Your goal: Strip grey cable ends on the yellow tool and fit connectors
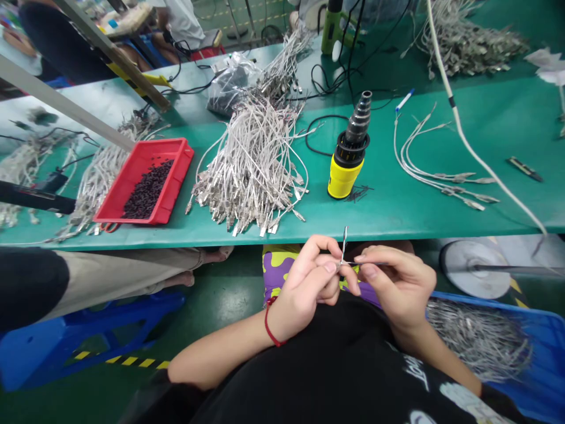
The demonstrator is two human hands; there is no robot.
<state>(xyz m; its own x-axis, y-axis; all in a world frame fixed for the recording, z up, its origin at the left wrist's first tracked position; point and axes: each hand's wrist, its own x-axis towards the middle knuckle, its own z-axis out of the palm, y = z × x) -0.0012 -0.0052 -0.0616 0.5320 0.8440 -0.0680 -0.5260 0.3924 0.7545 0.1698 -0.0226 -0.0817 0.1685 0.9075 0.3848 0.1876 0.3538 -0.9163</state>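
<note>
In front of my body, just off the bench's near edge, my left hand (311, 280) is closed, thumb against fingers. It pinches a small bundle of thin wires (344, 241), whose twisted end stands upright above the fingertips. My right hand (397, 282) is closed too, close beside the left. Between its thumb and forefinger is a thin dark wire-like piece (353, 263), which meets the bundle at my left fingertips. Whether the two are joined I cannot tell. A red cord bracelet (270, 321) circles my left wrist.
On the green bench (379, 221) lie a heap of white USB cables (251, 165), a red tray (176, 182) of small dark pieces, a yellow heat gun (345, 176) standing nozzle up, and several separate cables (424, 165). A blue bin (542, 330) of wires stands at right. Another person's legs (145, 268) are at left.
</note>
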